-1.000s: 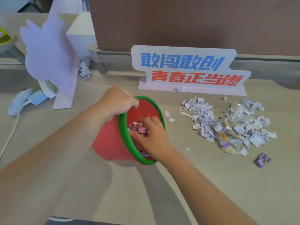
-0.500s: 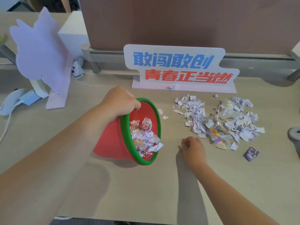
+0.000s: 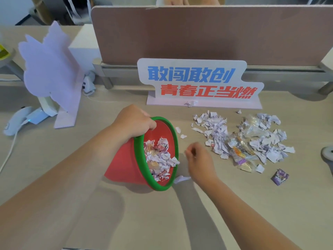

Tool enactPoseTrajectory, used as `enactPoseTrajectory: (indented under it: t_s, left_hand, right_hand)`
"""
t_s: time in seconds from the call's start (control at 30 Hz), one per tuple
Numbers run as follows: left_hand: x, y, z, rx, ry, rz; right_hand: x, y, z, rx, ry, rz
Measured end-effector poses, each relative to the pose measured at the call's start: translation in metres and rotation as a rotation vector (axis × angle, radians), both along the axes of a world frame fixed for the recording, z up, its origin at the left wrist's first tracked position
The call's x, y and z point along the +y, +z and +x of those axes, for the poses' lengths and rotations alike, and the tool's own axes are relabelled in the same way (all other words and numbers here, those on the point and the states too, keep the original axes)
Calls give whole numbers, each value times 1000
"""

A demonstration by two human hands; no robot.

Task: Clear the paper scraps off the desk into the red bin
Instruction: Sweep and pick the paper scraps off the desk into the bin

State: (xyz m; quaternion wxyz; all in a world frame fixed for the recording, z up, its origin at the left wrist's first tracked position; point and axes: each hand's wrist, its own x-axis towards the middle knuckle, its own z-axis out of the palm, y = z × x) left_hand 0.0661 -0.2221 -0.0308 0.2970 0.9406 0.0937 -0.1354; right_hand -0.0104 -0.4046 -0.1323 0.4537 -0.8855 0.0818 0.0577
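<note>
My left hand grips the green rim of the red bin and holds it tilted, with its mouth facing right. Torn paper and wrappers fill the inside of the bin. My right hand hovers just right of the bin's mouth. Its fingers are curled together and blurred, and I see nothing between them. One white scrap lies on the desk at the rim, below that hand. The main pile of paper scraps, mixed with clear wrappers, lies further right. Two small scraps sit near the bin's upper rim.
A purple wrapper lies apart, right of the pile. A sign with blue and red lettering stands behind the scraps, a pale cut-out board at left. A white mouse with its cable lies far left. A brown partition closes the back.
My right hand left the bin, touched the desk near the pile, then came back beside the bin's mouth. A scrap now lies at the rim. The bin stays tilted in my left hand.
</note>
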Motion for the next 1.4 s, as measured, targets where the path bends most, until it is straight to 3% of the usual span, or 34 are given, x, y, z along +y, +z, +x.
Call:
enactPoseTrajectory:
  t_s: [0.13,0.2,0.33,0.47,0.57,0.67,0.77,0.87,0.93,1.0,1.07,1.13,1.23,1.4]
  left_hand:
    - [1,-1,1,4,12,-9]
    - [4,-2,1,-3,26,-29]
    - [11,-2,1,8,39,-63]
    - [22,-1,-3,-7,77,-160]
    - [35,0,-7,-58,128,-348]
    - [55,-15,-10,-59,232,-317]
    - [69,-28,-15,-4,265,-273]
    - [71,-30,-15,-10,251,-276]
    - [70,-29,-15,-13,249,-290]
    - [70,-29,-16,-7,251,-328]
    - [71,-28,-17,1,254,-370]
    - [70,-26,-18,14,244,-370]
    - [67,-19,-15,-24,224,-371]
    - [70,-13,-2,-86,221,-353]
  right_hand:
    - [30,29,-4,-88,356,22]
    - [24,27,-7,-111,268,38]
    - [8,15,-20,-111,-131,177]
    - [-2,-35,-40,100,179,-140]
    - [-14,-67,-53,101,319,-285]
    - [-19,-67,-50,83,211,-269]
    - [-13,-32,-33,35,-140,-86]
    - [5,27,-13,-177,-340,45]
    - [21,64,-3,-356,-270,102]
    - [40,85,5,-433,-57,24]
    - [54,85,11,-383,122,-225]
    - [57,74,17,-229,93,-340]
    - [53,68,22,8,-42,-24]
    - [54,56,30,-18,-104,185]
